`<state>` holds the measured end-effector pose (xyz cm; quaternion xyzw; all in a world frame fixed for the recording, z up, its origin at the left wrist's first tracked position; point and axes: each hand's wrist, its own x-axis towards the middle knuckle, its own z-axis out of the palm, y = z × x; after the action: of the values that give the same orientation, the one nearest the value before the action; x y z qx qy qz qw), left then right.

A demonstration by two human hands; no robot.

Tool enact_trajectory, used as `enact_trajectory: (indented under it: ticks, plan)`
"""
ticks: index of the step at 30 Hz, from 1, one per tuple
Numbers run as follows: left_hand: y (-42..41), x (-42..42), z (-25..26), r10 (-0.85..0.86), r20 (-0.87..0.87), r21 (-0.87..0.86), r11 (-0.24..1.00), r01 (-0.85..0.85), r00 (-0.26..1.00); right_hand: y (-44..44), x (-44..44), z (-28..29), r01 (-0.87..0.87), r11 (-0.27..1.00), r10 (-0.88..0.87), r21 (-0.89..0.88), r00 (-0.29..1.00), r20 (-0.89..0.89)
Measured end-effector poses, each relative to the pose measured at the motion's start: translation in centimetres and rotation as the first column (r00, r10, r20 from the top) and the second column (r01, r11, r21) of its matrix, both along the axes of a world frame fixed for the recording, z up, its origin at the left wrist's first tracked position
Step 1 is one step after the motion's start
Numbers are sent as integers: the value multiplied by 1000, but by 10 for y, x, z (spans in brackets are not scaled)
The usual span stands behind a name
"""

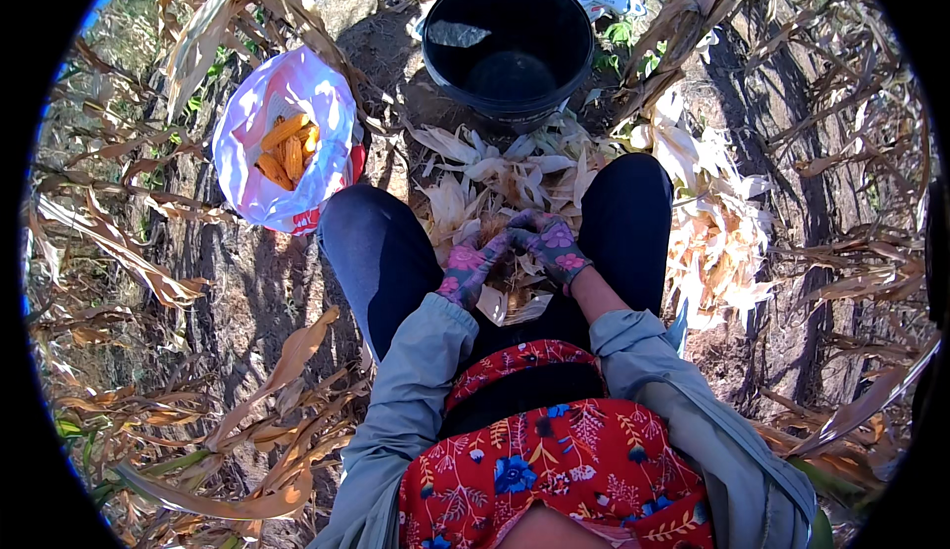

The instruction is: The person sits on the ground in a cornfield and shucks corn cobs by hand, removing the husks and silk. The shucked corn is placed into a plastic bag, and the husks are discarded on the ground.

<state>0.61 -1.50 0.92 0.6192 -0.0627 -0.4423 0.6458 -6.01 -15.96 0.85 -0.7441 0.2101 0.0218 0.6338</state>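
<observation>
My left hand (469, 268) and my right hand (553, 248), both in grey gloves with pink flowers, meet between my bent knees. Their fingers curl towards each other. A tuft of brown corn silk (490, 227) shows just beyond the left fingers. Whether an ear of corn is between the hands is hidden by the gloves and shade. Beneath and in front of them spreads a pile of pale dry corn husks (519, 174). Beyond the pile, a black plastic bucket (512, 93) faces me with its mouth; its inside is in deep shade.
At the left, an open white plastic sack (241, 171) holds several husked yellow ears of corn (294, 157). More husks (716, 245) lie sunlit beside my right knee. Dry corn stalks and leaves (286, 360) ring the bare soil on both sides.
</observation>
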Motion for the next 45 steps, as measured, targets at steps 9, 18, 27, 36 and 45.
enact_trajectory:
  ticks: [9,18,27,36,45]
  plan:
    - [1,0,-6,-5,-112,34,999,9,994,-4,-1,-23,143,982,-146,123,989,8]
    - [2,0,-3,200,-135,56,979,-194,970,-17,2,-29,537,831,-531,143,843,-86]
    - [-2,-1,-3,252,-149,-7,967,-256,956,-1,1,-30,151,905,-162,398,987,-6]
    - [0,-2,-3,61,-99,23,998,-59,993,-2,-1,-29,147,944,-168,294,985,48]
    - [-1,-4,4,154,-131,58,987,-147,979,-17,-1,-35,496,844,-501,203,865,-30]
